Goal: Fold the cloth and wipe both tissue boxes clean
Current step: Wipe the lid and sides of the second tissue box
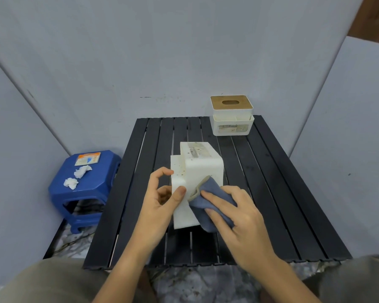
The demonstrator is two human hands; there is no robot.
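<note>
Item 1: white plastic tissue box (pixel 202 169), tipped on its side at the middle of the black slatted folding table (pixel 271 193); brown specks and smears show on its upward face and along the stepped left edge; near end appears to overhang a gap between slats

Item 2: folded blue cloth with a beige underside (pixel 210 200), pressed flat against the near right face of the tipped box; one corner turned back, showing the beige layer

Item 3: left hand (pixel 160 197), thumb and forefinger curled round the box's left edge, bracing it; remaining fingers hidden behind the box

Item 4: right hand (pixel 234 217), fingers straight and close together, lying on top of the cloth and pushing it against the box; nothing pinched

Item 5: second white tissue box with a wooden slotted lid (pixel 232 115), upright at the far right corner of the table, well apart from the hands; not being wiped now

Item 6: blue plastic stool (pixel 85 189) left of the table, carrying two crumpled white tissues (pixel 77 177) and a small orange-and-white packet (pixel 88 159)

Risks, judged:
- Box is light and held only at one edge; a firm wipe stroke could make it pivot or slide toward the left hand
- The loose turned-back corner may unfold the cloth under a flat palm, since no finger grips it
- Specks on the upper face lie outside the cloth's present position and may be missed
- Soiled cloth could carry grime to the second box unless refolded to a clean face
</note>
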